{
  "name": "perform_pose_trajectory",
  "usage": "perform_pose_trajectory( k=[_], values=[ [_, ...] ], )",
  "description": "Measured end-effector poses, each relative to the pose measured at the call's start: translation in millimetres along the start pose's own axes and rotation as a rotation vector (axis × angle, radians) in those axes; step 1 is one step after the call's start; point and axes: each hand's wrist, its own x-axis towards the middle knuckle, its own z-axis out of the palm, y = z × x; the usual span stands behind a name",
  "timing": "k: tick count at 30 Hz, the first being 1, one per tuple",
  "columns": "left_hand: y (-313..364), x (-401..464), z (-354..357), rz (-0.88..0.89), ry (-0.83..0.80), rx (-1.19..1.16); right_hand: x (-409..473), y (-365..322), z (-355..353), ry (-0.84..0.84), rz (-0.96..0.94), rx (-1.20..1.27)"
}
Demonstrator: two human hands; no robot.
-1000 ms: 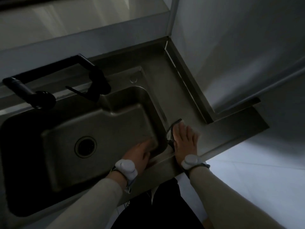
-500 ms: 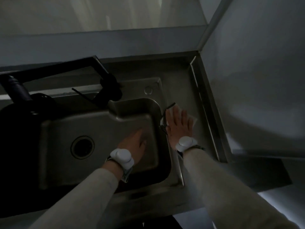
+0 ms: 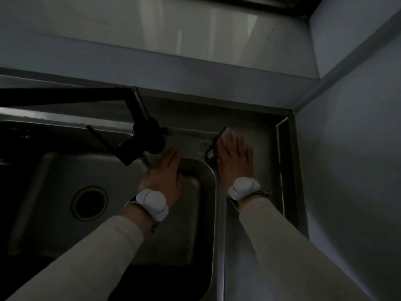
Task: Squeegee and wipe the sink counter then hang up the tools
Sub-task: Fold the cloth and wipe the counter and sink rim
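Note:
The scene is dim. My right hand [image 3: 234, 158] lies flat with straight fingers on a pale cloth [image 3: 227, 134] with a dark edge, pressing it onto the steel counter [image 3: 264, 161] to the right of the sink, near the back ledge. Most of the cloth is hidden under the palm. My left hand [image 3: 165, 172] rests with straight fingers on the sink's back right rim [image 3: 195, 164], just in front of the black faucet base. No squeegee is visible.
A black faucet [image 3: 147, 137] with a long spout reaches left over the sink basin [image 3: 121, 192], whose drain [image 3: 90, 203] sits at left. A raised lip [image 3: 282, 170] bounds the counter at right, next to a grey wall [image 3: 347, 170].
My right hand has slid the cloth away from me along the counter strip, from the front edge to the back ledge. My left hand moved from the sink's front right corner up to the back rim.

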Motion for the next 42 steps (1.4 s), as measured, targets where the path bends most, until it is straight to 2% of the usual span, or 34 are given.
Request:
perform_pose_trajectory(
  k=[5, 10, 13, 16, 19, 23, 27, 31, 35, 38, 42],
  values=[
    [-4.5, 12.5, -4.6, 0.025, 0.077, 0.114, 5.6, 3.3, 8.8, 0.141, -0.077, 0.050],
    [-6.1, 14.6, -9.8, 0.039, -0.001, 0.183, 3.5, 7.7, 12.7, 0.264, -0.167, 0.252],
    [-2.5, 17.4, -15.7, 0.044, -0.043, 0.214, 0.2, 4.7, -5.9, 0.272, -0.090, 0.422],
    [-0.6, 19.3, -19.9, 0.032, -0.086, 0.220, 4.7, 0.2, -28.6, 0.425, 0.035, 0.557],
    [-1.5, 20.5, -21.8, 0.025, -0.119, 0.216, 22.5, 5.0, -37.7, 0.544, 0.035, 0.522],
    [-4.2, 21.1, -24.6, 0.036, -0.116, 0.210, 46.4, 10.8, -28.9, 0.466, 0.040, 0.170],
    [-7.2, 20.9, -26.3, 0.049, -0.152, 0.199, 56.8, -4.3, -6.2, 0.448, 0.066, 0.377],
    [-5.0, 19.7, -25.8, 0.072, -0.187, 0.211, 60.8, -15.5, -5.1, 0.373, 0.043, 0.432],
    [-2.8, 17.8, -30.2, 0.083, -0.165, 0.185, 69.7, -41.7, -7.1, 0.228, -0.178, 0.451],
    [1.1, 14.5, -33.6, 0.095, -0.107, 0.142, 79.3, -60.4, -14.4, 0.123, -0.254, 0.454],
    [8.8, 10.1, -31.2, 0.090, -0.044, 0.118, 86.2, -73.2, -20.6, -0.007, -0.421, 0.312]
  ],
)
